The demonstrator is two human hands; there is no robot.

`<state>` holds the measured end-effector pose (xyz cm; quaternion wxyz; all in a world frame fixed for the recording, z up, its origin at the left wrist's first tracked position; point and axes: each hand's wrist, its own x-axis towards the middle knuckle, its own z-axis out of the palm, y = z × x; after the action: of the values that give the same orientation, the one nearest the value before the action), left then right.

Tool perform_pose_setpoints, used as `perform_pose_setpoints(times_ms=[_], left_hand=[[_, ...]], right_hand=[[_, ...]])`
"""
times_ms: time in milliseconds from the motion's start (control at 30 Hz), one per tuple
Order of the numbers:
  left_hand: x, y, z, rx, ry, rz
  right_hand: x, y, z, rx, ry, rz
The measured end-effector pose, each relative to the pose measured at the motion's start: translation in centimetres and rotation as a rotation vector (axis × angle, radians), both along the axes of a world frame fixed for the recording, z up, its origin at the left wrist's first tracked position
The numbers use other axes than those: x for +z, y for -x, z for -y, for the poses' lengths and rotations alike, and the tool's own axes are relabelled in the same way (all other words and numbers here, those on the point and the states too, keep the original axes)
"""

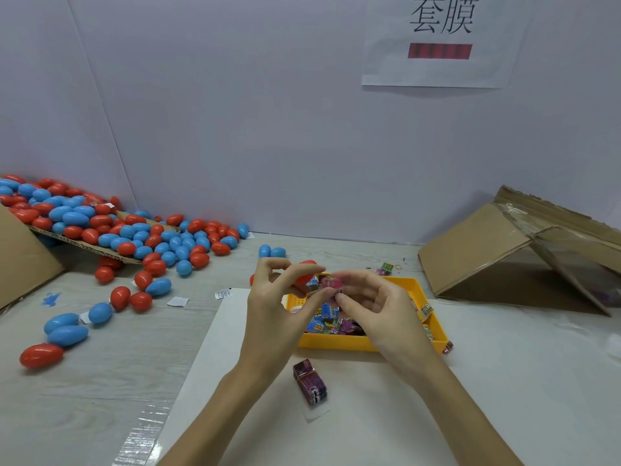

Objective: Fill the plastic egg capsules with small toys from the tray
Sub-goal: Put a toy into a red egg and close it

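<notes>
Both hands meet just above the far end of the yellow tray [336,343]: the right hand [376,307] pinches a small pink wrapped toy [331,284] at its fingertips, and the left hand [272,304] holds a red egg [306,272] in curled fingers, touching the toy too. The tray holds a jumble of blue, purple and yellow packets, and one purple packet [309,381] lies on the white sheet [386,415] nearer us. Glossy red and blue eggs [161,240] spill from a cardboard flap across the worktop's [100,364] far left.

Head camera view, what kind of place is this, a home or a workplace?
Likely a small packing or assembly workstation: a heap of red and blue egg capsules spilling off cardboard, a yellow tray of small wrapped toys, and a printed paper sign on the partition.
</notes>
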<state>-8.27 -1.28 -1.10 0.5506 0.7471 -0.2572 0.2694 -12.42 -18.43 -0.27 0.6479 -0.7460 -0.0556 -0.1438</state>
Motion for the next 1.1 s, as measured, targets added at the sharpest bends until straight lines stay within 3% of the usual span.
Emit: perform_pose_setpoints(times_ms=[333, 633, 1100], left_hand=[[0.13, -0.65, -0.65, -0.153, 0.104, -0.276], [0.47, -0.45, -0.47, -0.249, 0.17, -0.338], [-0.39, -0.16, -0.08, -0.217, 0.073, -0.294]], right_hand=[[-0.02, -0.02, 0.0, 0.007, 0.031, 0.016], [-0.53, -0.54, 0.29, -0.147, -0.16, 0.031], [-0.71, -0.48, -0.22, -0.184, 0.01, 0.11]])
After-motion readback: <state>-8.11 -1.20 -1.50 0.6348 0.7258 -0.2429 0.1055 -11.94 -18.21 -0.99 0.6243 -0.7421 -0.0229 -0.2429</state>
